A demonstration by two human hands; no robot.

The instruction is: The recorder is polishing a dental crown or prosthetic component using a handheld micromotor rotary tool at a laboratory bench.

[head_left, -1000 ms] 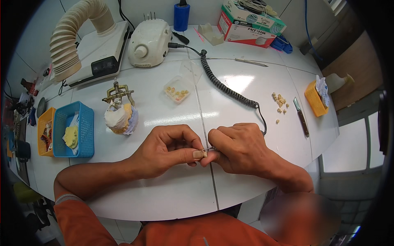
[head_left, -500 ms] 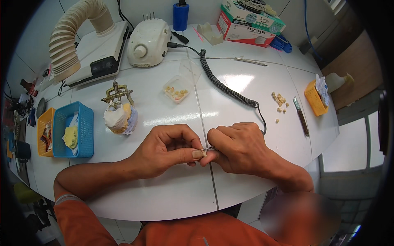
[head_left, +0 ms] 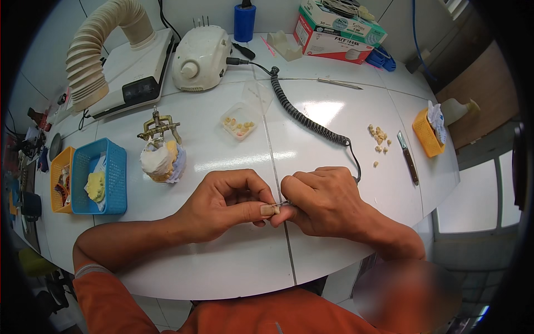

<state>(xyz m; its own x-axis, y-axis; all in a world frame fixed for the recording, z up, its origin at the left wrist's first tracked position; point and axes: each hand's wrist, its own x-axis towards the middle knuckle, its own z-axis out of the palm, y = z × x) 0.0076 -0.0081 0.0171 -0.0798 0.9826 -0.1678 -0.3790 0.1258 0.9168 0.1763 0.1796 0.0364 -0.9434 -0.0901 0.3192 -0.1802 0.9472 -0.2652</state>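
Observation:
Near the front middle of the table, my left hand pinches a small ivory-coloured denture tooth between thumb and fingers. My right hand is wrapped round a rotary handpiece, whose body is mostly hidden in the fist. Its thin metal bur points left and meets or nearly meets the tooth; exact contact cannot be made out. A black coiled cord runs from the white control unit toward the right hand. Both hands stay close together, fingertips almost touching.
An articulator with a dental cast stands left of centre. Beyond the hands sits a clear box of teeth. Loose teeth and a knife lie right. Baskets and a dust extractor occupy the left.
The bur has shifted very slightly against the tooth. Otherwise both hands keep their place and grip.

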